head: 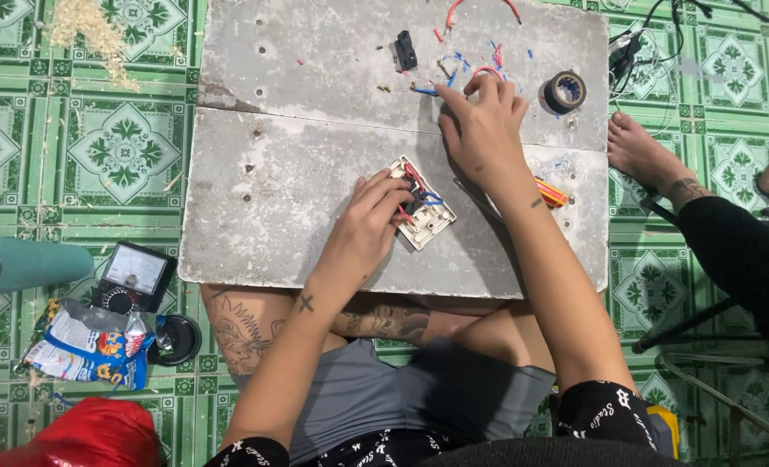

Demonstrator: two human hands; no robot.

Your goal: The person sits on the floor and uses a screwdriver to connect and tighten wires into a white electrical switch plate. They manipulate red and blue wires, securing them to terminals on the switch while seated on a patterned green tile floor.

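Note:
My left hand (pixel 369 227) holds a white switch plate (pixel 432 223) face down on a grey concrete slab (pixel 272 190), fingers pressed on its red and blue wires. My right hand (pixel 481 125) reaches further back across the slab, fingers spread and touching down among small red and blue wire scraps (pixel 460 67). It grips nothing that I can see. A small black switch module (pixel 405 50) lies just beyond it.
A roll of black tape (pixel 563 92) sits at the slab's back right. An orange-handled tool (pixel 553 193) lies under my right forearm. A meter (pixel 134 275), a snack bag and a teal cylinder rest on the green tiled floor at left. Another person's foot (pixel 642 151) is at right.

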